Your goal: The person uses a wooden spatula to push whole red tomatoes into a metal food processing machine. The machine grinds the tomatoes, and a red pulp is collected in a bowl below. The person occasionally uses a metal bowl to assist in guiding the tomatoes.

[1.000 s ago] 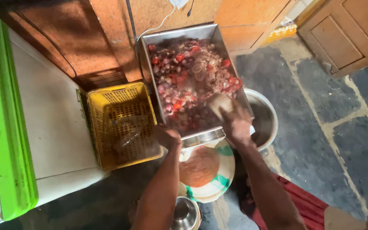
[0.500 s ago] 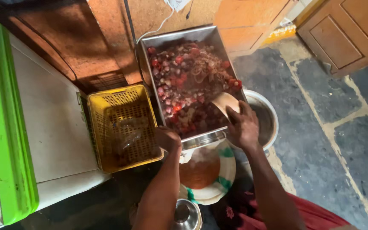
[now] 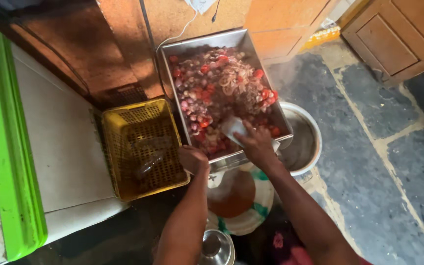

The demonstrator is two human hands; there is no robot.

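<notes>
A large steel tray [image 3: 170,68] holds chopped onions and tomatoes [image 3: 219,91]. My right hand [image 3: 256,145] reaches into its near end and is closed on a small pale scoop [image 3: 234,127] pressed into the mix. My left hand [image 3: 192,159] grips the tray's near left corner. Below the tray, between my arms, sits a white bowl with green marks [image 3: 258,206] holding orange-brown sauce [image 3: 231,196].
A yellow perforated crate [image 3: 141,147] stands left of the tray on a white surface [image 3: 60,152] with a green edge [image 3: 3,147]. A metal pot [image 3: 305,142] sits right of the tray. A small steel lid [image 3: 217,248] lies at the bottom. Wooden cabinets [image 3: 393,39] and stone floor lie to the right.
My right hand has moved with the scoop from the tray's near right corner further into the vegetables. My left hand stays on the tray's corner.
</notes>
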